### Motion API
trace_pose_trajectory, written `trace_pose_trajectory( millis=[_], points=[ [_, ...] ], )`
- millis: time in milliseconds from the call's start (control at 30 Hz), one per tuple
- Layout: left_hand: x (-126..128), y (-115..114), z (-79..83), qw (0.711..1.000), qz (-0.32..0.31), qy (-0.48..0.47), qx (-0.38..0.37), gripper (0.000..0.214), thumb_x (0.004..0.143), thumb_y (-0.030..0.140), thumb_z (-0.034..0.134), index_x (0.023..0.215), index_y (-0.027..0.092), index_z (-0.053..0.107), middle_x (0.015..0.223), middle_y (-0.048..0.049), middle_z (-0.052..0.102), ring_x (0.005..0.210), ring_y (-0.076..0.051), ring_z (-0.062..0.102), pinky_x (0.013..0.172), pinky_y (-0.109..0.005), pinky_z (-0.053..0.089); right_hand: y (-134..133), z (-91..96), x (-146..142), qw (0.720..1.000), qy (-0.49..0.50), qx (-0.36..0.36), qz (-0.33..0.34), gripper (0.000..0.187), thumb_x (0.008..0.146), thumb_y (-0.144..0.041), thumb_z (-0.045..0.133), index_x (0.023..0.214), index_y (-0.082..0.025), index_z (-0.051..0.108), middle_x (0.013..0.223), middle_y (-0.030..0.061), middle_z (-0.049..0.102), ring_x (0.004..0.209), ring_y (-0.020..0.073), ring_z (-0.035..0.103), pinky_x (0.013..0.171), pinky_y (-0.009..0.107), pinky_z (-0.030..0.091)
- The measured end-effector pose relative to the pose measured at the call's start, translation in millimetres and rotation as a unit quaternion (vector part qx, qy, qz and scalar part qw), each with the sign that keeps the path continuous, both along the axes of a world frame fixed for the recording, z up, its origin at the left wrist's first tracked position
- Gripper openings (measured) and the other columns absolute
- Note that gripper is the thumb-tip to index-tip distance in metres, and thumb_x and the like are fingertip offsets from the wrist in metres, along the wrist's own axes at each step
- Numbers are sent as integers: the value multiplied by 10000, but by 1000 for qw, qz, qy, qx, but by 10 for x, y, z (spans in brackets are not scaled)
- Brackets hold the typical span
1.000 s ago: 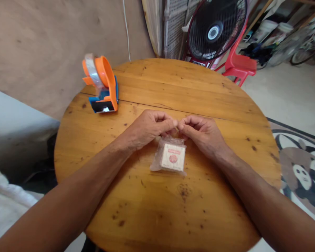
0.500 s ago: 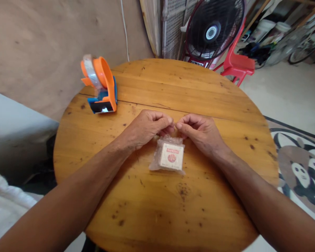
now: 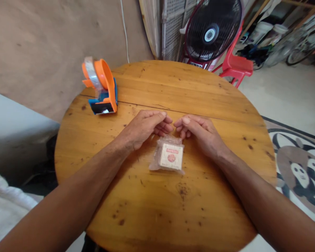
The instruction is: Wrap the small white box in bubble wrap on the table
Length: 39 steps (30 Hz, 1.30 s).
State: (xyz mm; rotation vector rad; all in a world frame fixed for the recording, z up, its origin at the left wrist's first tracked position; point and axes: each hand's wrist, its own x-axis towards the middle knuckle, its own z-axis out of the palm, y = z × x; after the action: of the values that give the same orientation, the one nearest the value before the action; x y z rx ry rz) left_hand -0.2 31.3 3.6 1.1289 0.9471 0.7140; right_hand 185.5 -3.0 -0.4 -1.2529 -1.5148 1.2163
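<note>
A small white box (image 3: 171, 156) with red print lies on the round wooden table, wrapped in clear bubble wrap (image 3: 157, 159). Just beyond its far left corner is my left hand (image 3: 148, 127), palm turned inward, fingers loosely curved and thumb lifted; I see nothing in it. Facing it, my right hand (image 3: 201, 131) rests beyond the far right corner, its fingers loosely bent and thumb raised off them, also with nothing visible inside. A narrow gap separates the two sets of fingertips. Neither hand grips the box.
An orange and blue tape dispenser (image 3: 103, 87) with a roll of clear tape stands at the table's (image 3: 147, 210) far left. Behind the table are a fan (image 3: 212, 31) and a red plastic chair (image 3: 237, 64). A panda rug (image 3: 299, 168) lies on the floor at right.
Both hands were pinching with fingertips almost together; now the thumbs have lifted and the fingers have loosened. The wrapped box stays in place. The view has shifted slightly.
</note>
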Motion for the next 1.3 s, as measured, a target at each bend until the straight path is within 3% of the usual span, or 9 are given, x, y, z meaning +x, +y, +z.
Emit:
trace_pose_trajectory(
  millis=[167,333,533,800,1000,1167,1300],
  points=[
    [-41,26,5,1000,-15,-5,-3,260,838,339,530,809,118,664,764,-92,706,707,-174,660,708,-311,516,10,-24,9,1000,0,-4,-7,401,853,-553,545,845,-181,695,742,27,643,590,120,553,573,250,431],
    [-143,40,31,996,-79,16,31,160,709,216,603,820,150,697,823,-60,723,784,-175,665,766,-304,509,9,8,6,1000,-8,-2,2,350,860,-498,562,781,-178,680,722,21,641,595,120,554,598,249,431],
    [-166,8,49,984,-97,118,95,212,726,252,629,915,191,703,881,-17,718,789,-150,645,709,-253,485,-2,9,10,1000,-7,-5,12,300,864,-453,575,786,-184,681,720,12,632,610,117,548,612,248,432],
    [-183,19,85,973,-144,132,123,271,713,193,547,933,197,705,919,-7,715,842,-163,637,741,-262,477,4,10,11,1000,-9,-1,11,265,865,-402,579,772,-175,682,695,4,625,601,109,542,602,240,427],
    [-114,-8,39,981,-97,126,109,141,749,285,626,784,155,668,748,-1,674,663,-114,588,613,-223,437,16,-4,23,1000,3,-2,17,244,874,-361,561,802,-172,699,712,10,632,607,114,554,608,245,437],
    [-69,-14,13,986,-68,110,106,135,735,289,637,754,156,647,709,2,658,631,-109,577,585,-218,423,16,11,21,1000,5,0,17,267,883,-371,545,810,-168,701,704,15,626,603,115,552,605,249,437],
    [-58,-24,39,984,-64,130,107,130,735,287,625,733,158,645,683,6,648,605,-105,564,556,-212,408,4,29,-17,1000,-2,-10,13,234,824,-384,631,751,-164,662,660,-6,602,582,100,527,584,236,423]
  ],
)
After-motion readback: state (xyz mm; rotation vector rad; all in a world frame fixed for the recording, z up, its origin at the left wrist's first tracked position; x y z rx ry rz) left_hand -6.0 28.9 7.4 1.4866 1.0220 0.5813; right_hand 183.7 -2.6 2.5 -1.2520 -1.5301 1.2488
